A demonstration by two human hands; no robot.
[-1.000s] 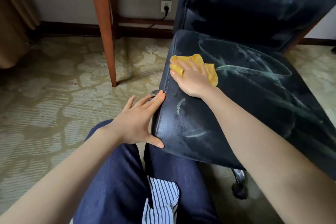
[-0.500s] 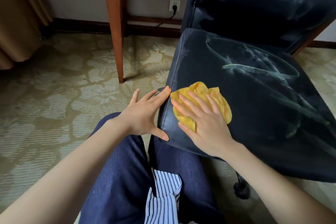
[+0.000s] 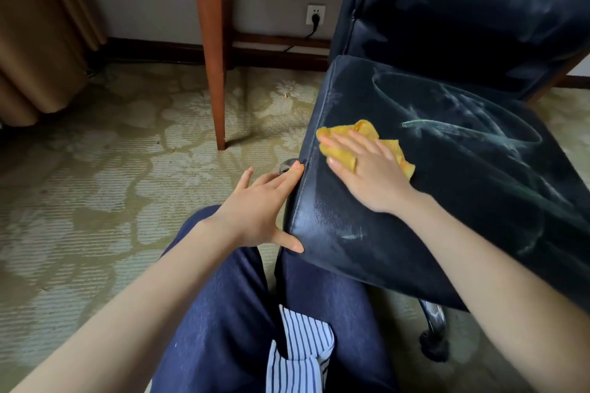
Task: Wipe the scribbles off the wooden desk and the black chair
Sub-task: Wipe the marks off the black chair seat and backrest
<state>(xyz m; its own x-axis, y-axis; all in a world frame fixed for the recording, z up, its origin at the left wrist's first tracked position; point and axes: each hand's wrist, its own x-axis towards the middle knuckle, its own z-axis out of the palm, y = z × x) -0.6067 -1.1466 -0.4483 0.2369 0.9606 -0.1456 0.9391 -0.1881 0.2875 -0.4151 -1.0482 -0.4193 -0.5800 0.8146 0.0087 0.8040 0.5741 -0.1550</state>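
Patterned carpet [image 3: 95, 175] runs under you to the wall, where a plug sits in the outlet [image 3: 315, 14] behind the wooden desk [image 3: 213, 51], of which you see only a leg and the underside rail; its top is cut off above. Half a second ago your right hand [image 3: 367, 169] pressed the yellow cloth [image 3: 357, 140] near the seat's front left corner; now it has slid further back along the left edge, fingers spread flat on top of the cloth, pinning it to the leather. Your left hand [image 3: 261, 210] has stayed where it was, open and braced against the seat's left side, thumb at the front corner. Pale chalky scribbles [image 3: 463, 131] loop across the middle and right of the black chair [image 3: 447, 188], with fainter smears on the backrest and a few short marks near the front edge. You cannot make out the chair's base beyond one caster [image 3: 434, 341], and your knees hide the rest.
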